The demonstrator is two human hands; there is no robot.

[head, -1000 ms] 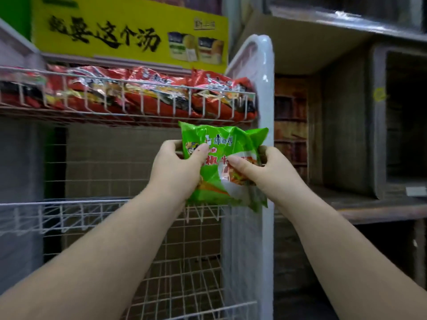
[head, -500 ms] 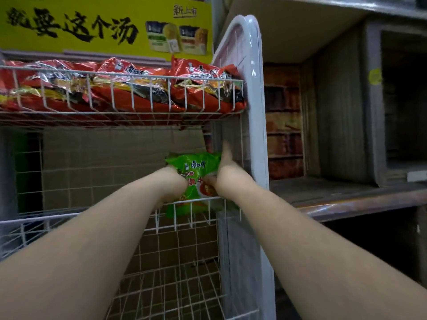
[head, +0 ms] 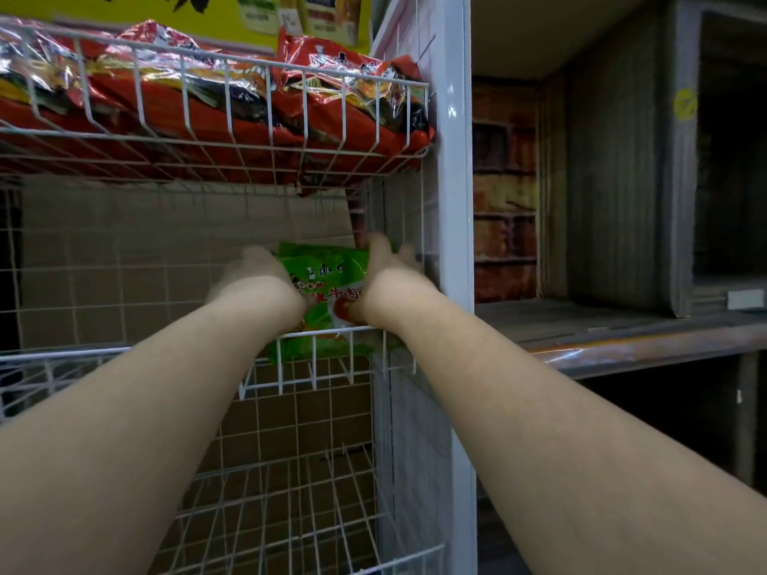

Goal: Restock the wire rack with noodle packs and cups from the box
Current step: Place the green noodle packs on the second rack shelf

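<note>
Green plastic noodle pack [head: 328, 284] held at the right end of the middle shelf of a white wire rack [head: 454, 226].

Both hands have it: the left hand [head: 257, 280] closes its grip on the pack's 9 o'clock edge, blurred, and the right hand [head: 390, 276] grips the 3 o'clock edge, fingers partly spread toward the rack's post. The pack's lower edge hangs behind the shelf's front wire rail [head: 332, 332]. At 12 o'clock, the upper basket holds shiny red foil noodle packs [head: 232, 97] under a yellow printed sign [head: 265, 10]. Pale tiled wall shows through the wires. At 3 o'clock stands a dark, worn wooden shelf unit [head: 622, 321] against red brick.
</note>
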